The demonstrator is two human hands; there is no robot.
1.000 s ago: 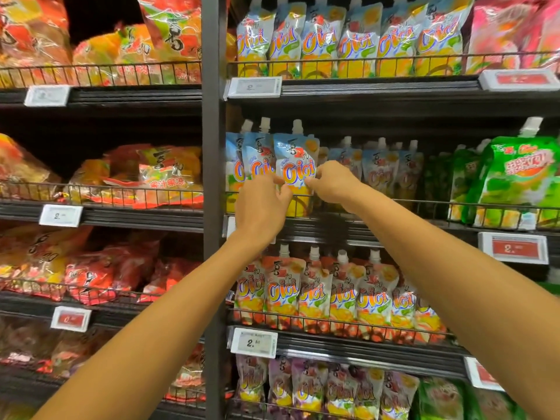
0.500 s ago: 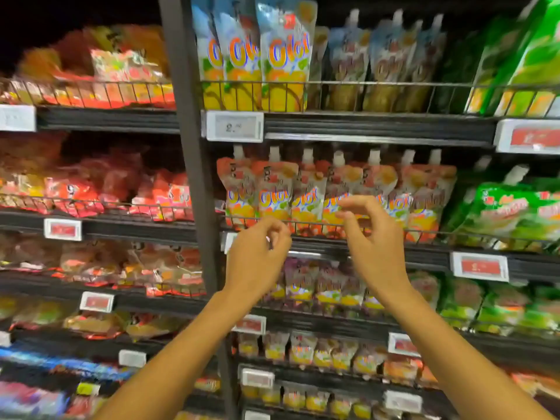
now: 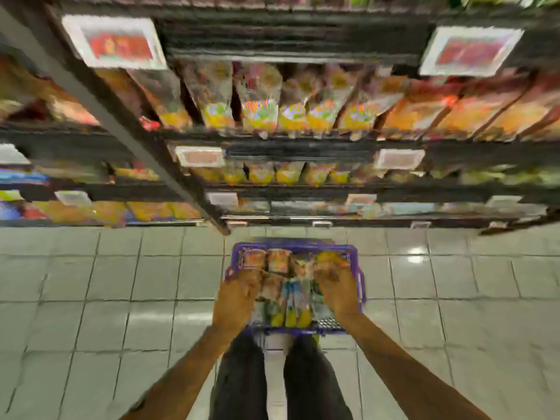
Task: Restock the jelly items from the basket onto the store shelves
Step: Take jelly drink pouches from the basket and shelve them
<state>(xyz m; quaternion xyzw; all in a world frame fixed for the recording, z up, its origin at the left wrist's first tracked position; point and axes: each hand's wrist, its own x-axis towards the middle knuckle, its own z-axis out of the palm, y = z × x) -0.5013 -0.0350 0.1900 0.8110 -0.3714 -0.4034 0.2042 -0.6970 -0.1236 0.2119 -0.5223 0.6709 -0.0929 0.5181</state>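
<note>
My left hand (image 3: pixel 239 298) and right hand (image 3: pixel 339 294) are down among the jelly pouches (image 3: pixel 292 301) in the purple basket (image 3: pixel 291 243). Through the blur I cannot tell either grip.

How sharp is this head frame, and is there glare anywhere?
Head view: motion blur throughout, price tags unreadable; wide-angle lens bends the shelves; one glare spot on the floor tiles right of the basket; left hand and right hand too smeared to judge their grip.

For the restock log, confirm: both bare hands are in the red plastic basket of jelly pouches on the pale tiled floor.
Wrong colour: the head view shows a purple plastic basket, not red. Left hand and right hand are in it, among jelly pouches, on the pale tiled floor.
</note>
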